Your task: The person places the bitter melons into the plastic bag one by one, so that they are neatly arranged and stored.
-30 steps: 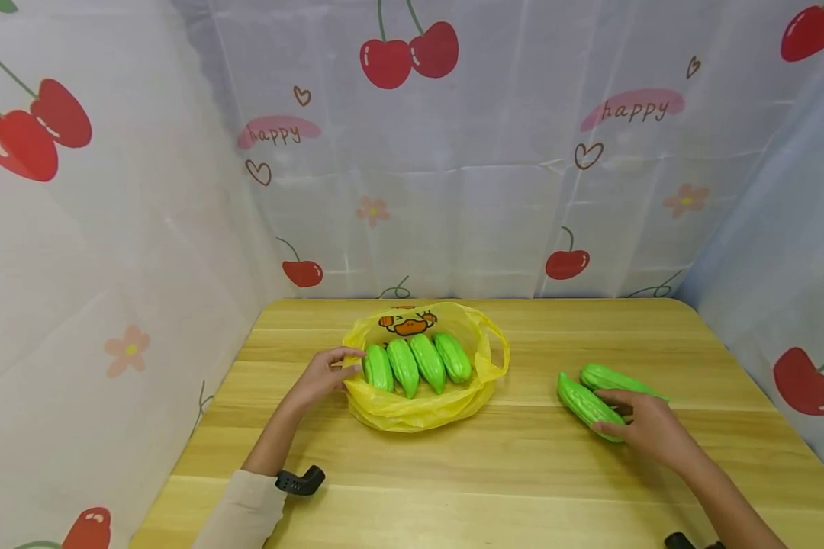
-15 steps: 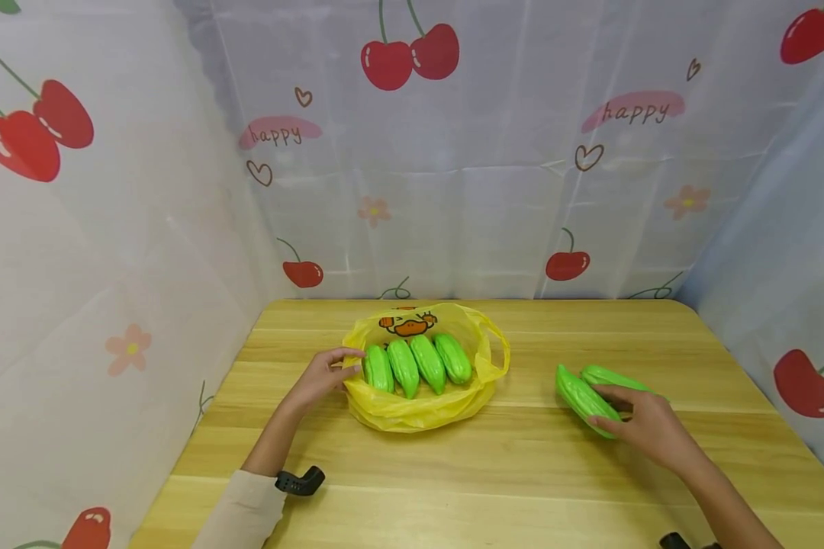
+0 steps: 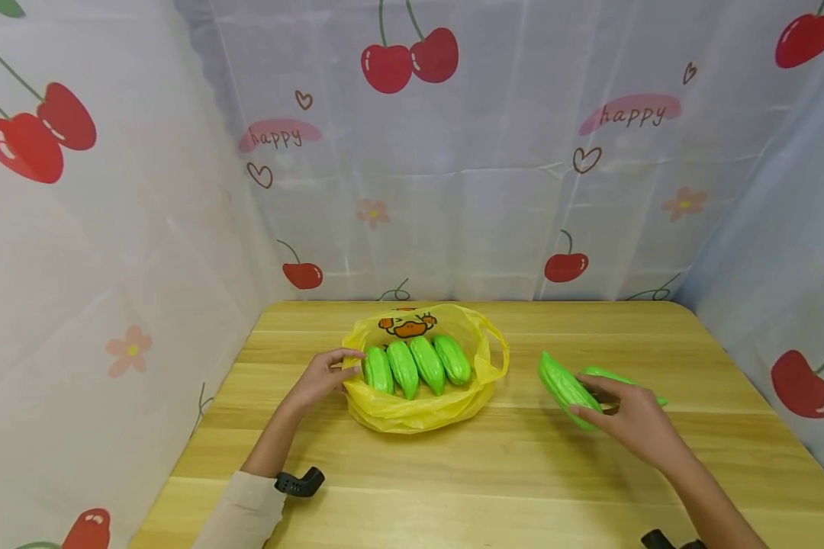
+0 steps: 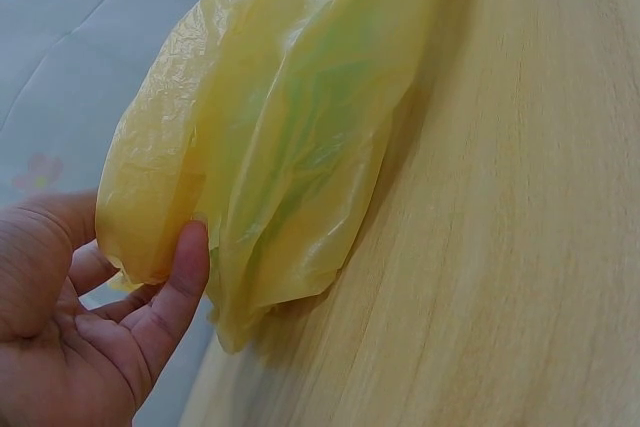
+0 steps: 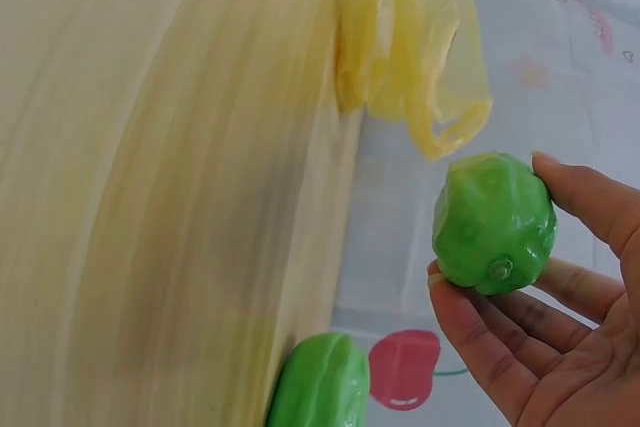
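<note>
A yellow plastic bag [image 3: 419, 415] with a duck print lies with its mouth spread on the table. Inside it, several green bitter melons [image 3: 403, 369] sit side by side. My left hand [image 3: 318, 381] pinches the bag's left rim; in the left wrist view the thumb [image 4: 188, 262] presses the yellow film. To the right of the bag, my right hand [image 3: 637, 422] grips another bitter melon [image 3: 564, 387] between thumb and fingertips, raised off the table and tilted. Another bitter melon [image 5: 322, 387] lies on the table, partly hidden behind the right hand in the head view.
A light wooden table [image 3: 453, 488] carries everything. Cherry-printed cloth [image 3: 467, 213] hangs behind it and at both sides. The bag's loop handle [image 3: 501, 351] stands out on the right, towards the held bitter melon.
My right hand has lifted its bitter melon from the table and shifted it left, towards the bag. The left hand and the bag stay where they were.
</note>
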### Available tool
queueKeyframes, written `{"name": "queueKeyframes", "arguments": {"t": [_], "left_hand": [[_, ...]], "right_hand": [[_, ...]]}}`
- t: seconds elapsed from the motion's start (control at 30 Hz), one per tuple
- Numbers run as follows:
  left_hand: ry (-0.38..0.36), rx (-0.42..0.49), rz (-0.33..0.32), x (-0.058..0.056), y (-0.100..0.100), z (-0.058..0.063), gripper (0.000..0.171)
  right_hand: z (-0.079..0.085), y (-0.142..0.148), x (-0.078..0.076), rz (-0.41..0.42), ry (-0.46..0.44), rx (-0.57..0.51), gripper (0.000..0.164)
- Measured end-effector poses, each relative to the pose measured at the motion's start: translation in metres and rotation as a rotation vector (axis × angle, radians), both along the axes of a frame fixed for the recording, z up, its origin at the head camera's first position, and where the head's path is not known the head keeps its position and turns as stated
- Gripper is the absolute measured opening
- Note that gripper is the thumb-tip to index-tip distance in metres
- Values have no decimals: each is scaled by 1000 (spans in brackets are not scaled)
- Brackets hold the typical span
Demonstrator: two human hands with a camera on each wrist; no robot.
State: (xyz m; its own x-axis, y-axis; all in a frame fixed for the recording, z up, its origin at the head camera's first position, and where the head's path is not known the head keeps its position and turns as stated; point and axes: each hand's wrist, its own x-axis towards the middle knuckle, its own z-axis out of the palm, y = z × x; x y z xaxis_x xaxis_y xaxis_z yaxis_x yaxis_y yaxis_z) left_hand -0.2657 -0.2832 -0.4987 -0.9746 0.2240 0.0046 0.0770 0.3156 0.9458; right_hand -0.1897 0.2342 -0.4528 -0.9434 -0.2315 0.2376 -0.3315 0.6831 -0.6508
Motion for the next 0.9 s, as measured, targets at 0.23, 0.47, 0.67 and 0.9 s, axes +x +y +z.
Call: {"name": "queueKeyframes", "arguments": {"t": [0.23,0.47,0.67,0.9], "left_hand": [[-8,-3,5,1,0,1,34],[-7,-6,11,2,-1,2,34],[-9,4,4,1,-1,1,34],[-9,2,13,1,1,2,32]], "right_hand": [[9,-16,2,15,9,-17,58],[17,-32,-2,39,17,-36,58],[22,-44,-5,62,8,-65,58],[25,-55,-6,72,1,-106,56]]}}
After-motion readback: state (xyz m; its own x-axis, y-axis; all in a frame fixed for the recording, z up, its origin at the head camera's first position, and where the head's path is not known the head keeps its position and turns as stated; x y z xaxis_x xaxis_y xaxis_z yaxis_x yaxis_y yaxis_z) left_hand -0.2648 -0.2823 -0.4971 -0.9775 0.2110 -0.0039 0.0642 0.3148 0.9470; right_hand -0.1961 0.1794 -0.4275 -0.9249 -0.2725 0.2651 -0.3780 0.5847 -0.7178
